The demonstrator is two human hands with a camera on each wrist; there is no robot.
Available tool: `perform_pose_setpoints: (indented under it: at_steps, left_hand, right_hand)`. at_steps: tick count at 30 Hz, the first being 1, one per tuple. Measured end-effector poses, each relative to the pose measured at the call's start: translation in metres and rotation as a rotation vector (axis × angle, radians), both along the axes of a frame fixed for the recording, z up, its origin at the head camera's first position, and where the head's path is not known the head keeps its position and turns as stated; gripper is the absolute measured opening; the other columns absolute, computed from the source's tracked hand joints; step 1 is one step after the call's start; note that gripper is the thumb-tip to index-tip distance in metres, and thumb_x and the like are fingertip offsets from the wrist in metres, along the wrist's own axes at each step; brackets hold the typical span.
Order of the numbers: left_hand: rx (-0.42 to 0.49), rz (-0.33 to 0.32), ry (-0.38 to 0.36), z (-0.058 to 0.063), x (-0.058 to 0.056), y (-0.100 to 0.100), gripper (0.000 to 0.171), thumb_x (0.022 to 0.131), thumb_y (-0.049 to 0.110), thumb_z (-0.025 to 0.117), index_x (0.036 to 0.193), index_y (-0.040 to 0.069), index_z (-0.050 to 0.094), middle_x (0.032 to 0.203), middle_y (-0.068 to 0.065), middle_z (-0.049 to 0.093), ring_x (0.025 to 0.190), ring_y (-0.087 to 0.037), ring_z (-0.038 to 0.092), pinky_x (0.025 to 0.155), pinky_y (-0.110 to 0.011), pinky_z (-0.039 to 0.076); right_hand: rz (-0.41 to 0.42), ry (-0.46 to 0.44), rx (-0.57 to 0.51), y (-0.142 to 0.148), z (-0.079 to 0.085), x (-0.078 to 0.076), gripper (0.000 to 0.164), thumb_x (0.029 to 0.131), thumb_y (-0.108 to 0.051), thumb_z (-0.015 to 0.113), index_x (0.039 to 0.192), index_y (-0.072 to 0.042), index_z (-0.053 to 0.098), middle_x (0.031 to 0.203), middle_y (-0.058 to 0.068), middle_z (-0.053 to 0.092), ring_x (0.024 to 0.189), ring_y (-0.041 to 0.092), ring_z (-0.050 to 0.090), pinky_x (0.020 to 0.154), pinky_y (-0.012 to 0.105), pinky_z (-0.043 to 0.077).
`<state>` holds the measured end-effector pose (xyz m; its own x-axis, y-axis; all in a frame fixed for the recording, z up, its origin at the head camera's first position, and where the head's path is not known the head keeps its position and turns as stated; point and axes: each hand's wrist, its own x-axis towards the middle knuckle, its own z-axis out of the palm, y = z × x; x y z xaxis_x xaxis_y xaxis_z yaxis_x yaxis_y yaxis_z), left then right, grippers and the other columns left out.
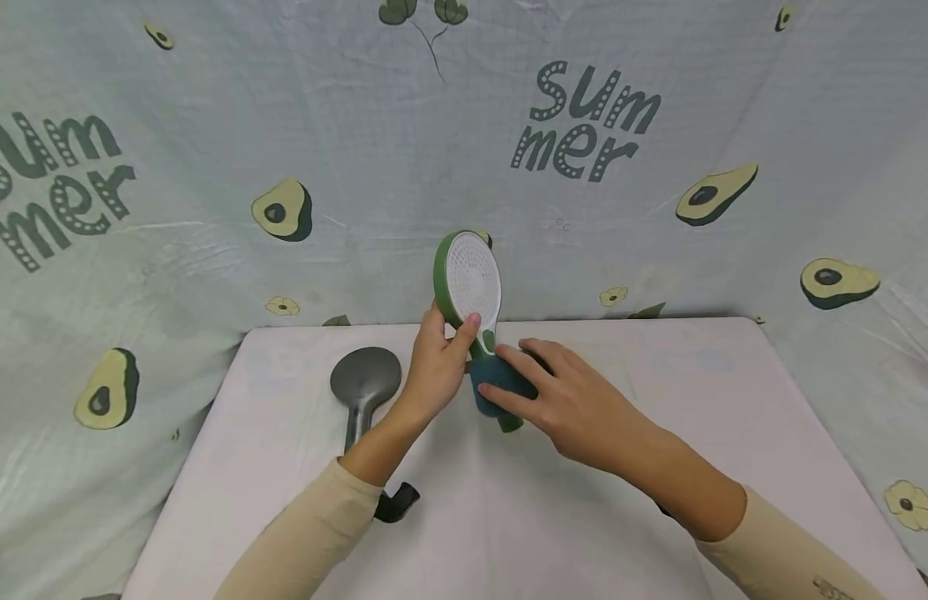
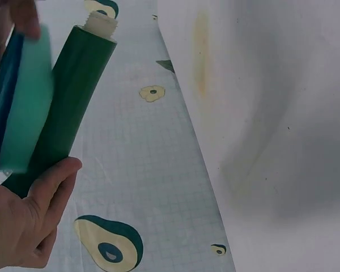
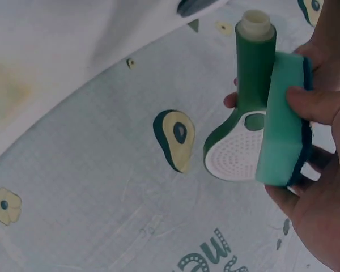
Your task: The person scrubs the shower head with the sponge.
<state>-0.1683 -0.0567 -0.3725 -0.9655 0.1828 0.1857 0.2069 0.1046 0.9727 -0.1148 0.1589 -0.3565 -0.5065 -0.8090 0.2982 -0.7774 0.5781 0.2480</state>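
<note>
My left hand [image 1: 436, 362] grips a green shower head [image 1: 473, 275] by its neck, thumb on the front near the green button. The shower head is held tilted over the table, its white perforated face turned toward me. In the left wrist view, the pale threaded end of the handle [image 2: 79, 79] shows. My right hand [image 1: 576, 400] holds a sponge [image 3: 282, 124] between thumb and fingers, teal foam with a dark blue layer. In the head view the sponge overlaps the handle below the neck; only the handle's lower end shows beneath it.
A dark grey ladle [image 1: 365, 379] with a hooked black handle end lies on the table left of my hands, partly hidden by my left forearm. The white-covered table [image 1: 621, 533] ends at the back against a hanging avocado-print cloth [image 1: 404, 167].
</note>
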Motion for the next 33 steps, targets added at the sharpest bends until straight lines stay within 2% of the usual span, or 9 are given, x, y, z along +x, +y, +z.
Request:
perform_pose_setpoints:
  at_steps: [3,7,13,16,20,26,29,31,33]
  left_hand:
    - [-0.021,0.009,0.034,0.002,0.000,0.000,0.045,0.111,0.026,0.050,0.152,0.012,0.039,0.142,-0.017,0.043,0.111,-0.034,0.070,0.076,-0.033,0.065]
    - [-0.049,0.026,0.057,0.000,-0.001,-0.001,0.042,0.110,0.028,0.051,0.149,0.011,0.043,0.137,-0.016,0.046,0.112,-0.030,0.068,0.078,-0.031,0.064]
    - [0.004,0.043,0.025,0.000,-0.005,-0.006,0.046,0.110,0.026,0.051,0.152,0.009,0.039,0.132,-0.020,0.045,0.099,-0.038,0.073,0.069,-0.035,0.065]
    - [0.040,0.061,0.031,-0.001,-0.007,-0.008,0.048,0.110,0.023,0.051,0.154,0.010,0.036,0.132,-0.020,0.048,0.097,-0.040,0.074,0.068,-0.036,0.065]
    - [0.078,0.077,0.044,0.000,-0.007,-0.010,0.050,0.111,0.020,0.049,0.155,0.010,0.030,0.133,-0.020,0.054,0.096,-0.037,0.075,0.068,-0.036,0.065]
    - [0.233,0.095,0.000,0.002,-0.002,-0.010,0.044,0.112,0.012,0.042,0.152,0.007,0.026,0.136,-0.018,0.050,0.097,-0.025,0.073,0.073,-0.036,0.065]
    - [0.293,0.098,-0.037,0.004,0.002,-0.007,0.039,0.112,0.011,0.038,0.149,0.003,0.027,0.134,-0.020,0.051,0.098,-0.020,0.072,0.073,-0.033,0.065]
    - [0.341,0.095,-0.058,0.005,0.005,-0.004,0.038,0.112,0.010,0.036,0.148,0.001,0.028,0.132,-0.024,0.053,0.097,-0.019,0.072,0.073,-0.032,0.065]
    - [0.395,0.083,-0.076,0.006,0.008,-0.001,0.037,0.112,0.010,0.035,0.148,0.000,0.029,0.133,-0.027,0.055,0.097,-0.018,0.073,0.073,-0.033,0.065]
  right_hand:
    - [-0.034,0.051,-0.017,-0.005,0.004,-0.006,0.077,0.076,-0.015,0.091,0.145,-0.031,0.059,0.152,0.017,0.049,0.131,0.039,0.050,0.112,0.051,0.048]
    - [-0.012,0.053,0.005,-0.007,0.003,-0.006,0.076,0.076,-0.015,0.091,0.144,-0.030,0.061,0.152,0.016,0.049,0.132,0.040,0.050,0.111,0.050,0.048]
    - [0.095,-0.017,0.082,-0.001,-0.007,0.011,0.069,0.079,-0.017,0.091,0.140,-0.031,0.063,0.152,0.012,0.050,0.129,0.037,0.052,0.110,0.049,0.050]
    - [0.125,-0.065,0.061,0.007,-0.013,0.020,0.071,0.079,-0.015,0.091,0.141,-0.032,0.061,0.151,0.011,0.050,0.127,0.035,0.053,0.108,0.047,0.051]
    - [0.107,-0.135,-0.082,0.017,-0.019,0.020,0.074,0.081,-0.013,0.088,0.146,-0.033,0.057,0.151,0.013,0.050,0.129,0.033,0.052,0.106,0.047,0.053]
    - [0.058,-0.304,-0.318,0.018,-0.024,0.002,0.068,0.098,-0.025,0.074,0.158,-0.030,0.042,0.160,0.015,0.038,0.139,0.033,0.047,0.106,0.050,0.053]
    - [0.015,-0.374,-0.418,0.011,-0.025,-0.008,0.069,0.100,-0.024,0.071,0.160,-0.029,0.038,0.164,0.014,0.032,0.144,0.035,0.042,0.107,0.053,0.052]
    - [-0.021,-0.373,-0.489,0.006,-0.025,-0.015,0.072,0.098,-0.022,0.073,0.160,-0.027,0.037,0.164,0.014,0.030,0.146,0.036,0.040,0.107,0.055,0.051]
    - [-0.052,-0.333,-0.566,0.001,-0.025,-0.022,0.075,0.095,-0.018,0.075,0.160,-0.025,0.037,0.164,0.015,0.030,0.146,0.037,0.040,0.107,0.055,0.051]
